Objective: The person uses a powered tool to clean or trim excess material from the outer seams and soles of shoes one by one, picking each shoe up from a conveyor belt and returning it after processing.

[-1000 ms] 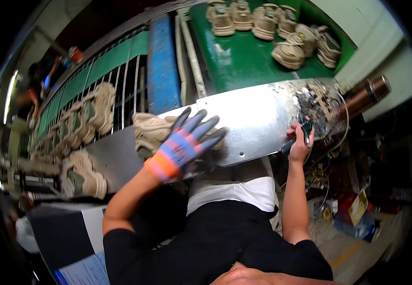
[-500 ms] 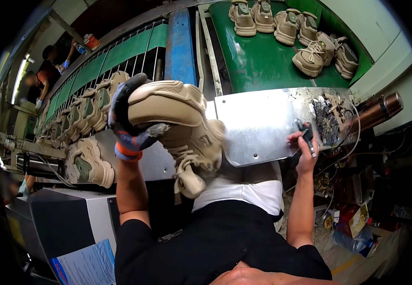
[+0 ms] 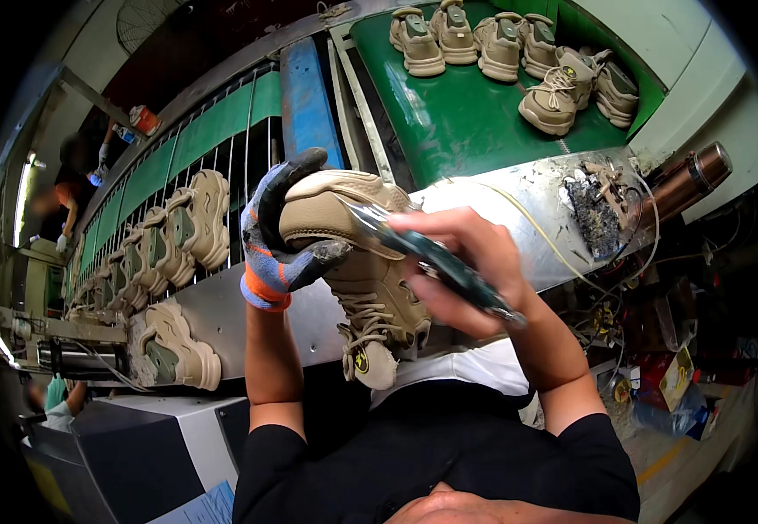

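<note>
The gloved left hand (image 3: 279,236) grips a beige sneaker (image 3: 357,262) at the heel, sole up, above the metal worktop (image 3: 519,218), so the sole faces the tool. The bare right hand (image 3: 462,271) has its fingers closed on a thin, blurred tool (image 3: 436,258), maybe a brush, touching the sole.

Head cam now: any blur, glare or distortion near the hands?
Head view: heavy fisheye, the metal bench edge bows and the corners go black; the tool in the right hand is motion-smeared; the shoe in the gloved left hand stays fairly sharp; glare on the green belt.
</note>
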